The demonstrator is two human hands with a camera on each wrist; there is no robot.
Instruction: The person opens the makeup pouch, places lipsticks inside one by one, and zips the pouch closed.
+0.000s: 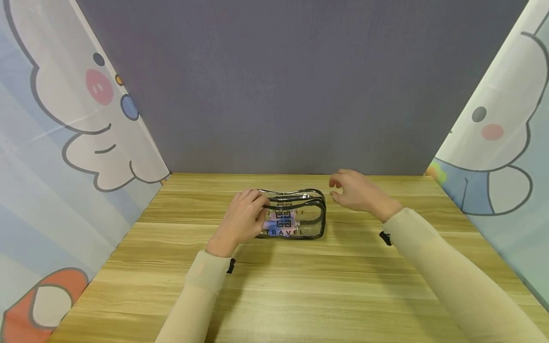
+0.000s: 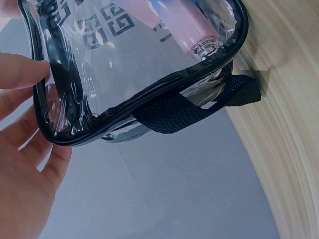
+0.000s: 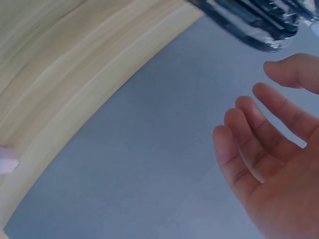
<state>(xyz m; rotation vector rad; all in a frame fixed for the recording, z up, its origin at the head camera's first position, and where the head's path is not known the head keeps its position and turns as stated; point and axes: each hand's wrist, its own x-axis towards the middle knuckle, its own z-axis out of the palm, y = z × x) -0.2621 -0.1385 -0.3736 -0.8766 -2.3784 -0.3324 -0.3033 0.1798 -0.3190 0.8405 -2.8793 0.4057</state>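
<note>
A clear travel pouch (image 1: pixel 306 224) with black piping and the word TRAVEL stands on the wooden table. My left hand (image 1: pixel 242 214) grips its left end near the top edge, thumb on one side and fingers on the other, as the left wrist view shows. Inside lies a pink tube-like item (image 2: pixel 187 27) with a silvery end, beside something blue. A black woven strap (image 2: pixel 172 113) hangs from the pouch's end. To the right of the pouch, my right hand (image 1: pixel 358 190) hovers with loosely bent fingers, holding nothing. The right wrist view shows its thumb close to the pouch's edge (image 3: pixel 249 30).
Behind the wooden table (image 1: pixel 300 286) rises a grey panel (image 1: pixel 291 85). Cartoon-printed curtains (image 1: pixel 55 143) flank the table on the left and right. A small pale pink thing (image 3: pixel 7 160) shows at the left edge of the right wrist view.
</note>
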